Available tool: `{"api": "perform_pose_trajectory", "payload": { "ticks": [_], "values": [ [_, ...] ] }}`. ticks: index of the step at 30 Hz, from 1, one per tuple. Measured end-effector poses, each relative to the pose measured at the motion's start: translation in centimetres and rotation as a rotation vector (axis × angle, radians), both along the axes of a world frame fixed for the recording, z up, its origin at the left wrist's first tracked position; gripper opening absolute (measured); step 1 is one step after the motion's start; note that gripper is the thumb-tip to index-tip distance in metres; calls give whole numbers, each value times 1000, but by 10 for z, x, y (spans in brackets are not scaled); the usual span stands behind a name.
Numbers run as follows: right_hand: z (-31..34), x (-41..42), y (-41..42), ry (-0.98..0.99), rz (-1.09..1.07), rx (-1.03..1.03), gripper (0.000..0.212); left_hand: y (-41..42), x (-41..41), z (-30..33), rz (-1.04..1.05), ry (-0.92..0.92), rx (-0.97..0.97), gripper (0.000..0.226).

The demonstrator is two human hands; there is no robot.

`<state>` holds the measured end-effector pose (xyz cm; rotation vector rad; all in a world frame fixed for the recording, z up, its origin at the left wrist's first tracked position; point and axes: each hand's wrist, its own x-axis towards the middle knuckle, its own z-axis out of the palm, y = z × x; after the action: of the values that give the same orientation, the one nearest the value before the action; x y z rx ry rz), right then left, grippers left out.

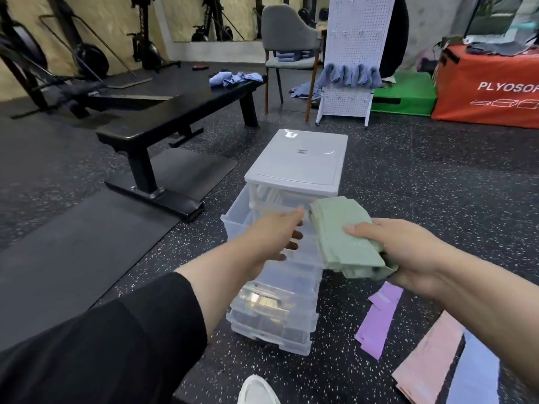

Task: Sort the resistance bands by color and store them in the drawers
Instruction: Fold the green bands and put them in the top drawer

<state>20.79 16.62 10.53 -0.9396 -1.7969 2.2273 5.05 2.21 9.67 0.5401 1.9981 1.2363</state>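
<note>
- A white shoe (256, 389) shows at the bottom edge, nearer than either hand.
- Pink bands (428, 363), a blue band (478, 374) and purple bands (379, 319) lie flat on the speckled floor (437, 185), below and to the right of the right fingers.
- The right hand (399, 249) grips a folded stack of green bands (344, 237), thumb on top, fingers curled underneath.
- The left hand (280, 231), in a black sleeve (102, 345), reaches out with fingers straight and loosely spread, holding nothing; its fingertips sit just beside the green stack.
- Both hands hover over the pulled-out top drawer (242, 211) of a clear plastic drawer unit (297, 158); the lower drawers are closed.
- Beyond the fingers stand a black bench (163, 123), a grey chair (288, 36) and a white pegboard (353, 53) hung with blue cloths.
</note>
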Motion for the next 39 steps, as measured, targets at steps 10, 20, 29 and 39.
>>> {"api": "perform_pose_trajectory", "payload": {
  "ticks": [10,20,29,39],
  "values": [
    [-8,-107,11,-76,-3,-215,24,-33,-111,-48,-129,903,-443,38],
    [-59,-175,18,-285,-50,-243,31,-18,-128,-79,-352,1092,-448,37],
    [-65,-194,16,-414,18,77,42,-24,-132,-84,-386,1084,-363,33],
    [-54,-189,15,-626,456,1137,38,-29,-131,-81,-355,1098,-314,29]
  ]
}}
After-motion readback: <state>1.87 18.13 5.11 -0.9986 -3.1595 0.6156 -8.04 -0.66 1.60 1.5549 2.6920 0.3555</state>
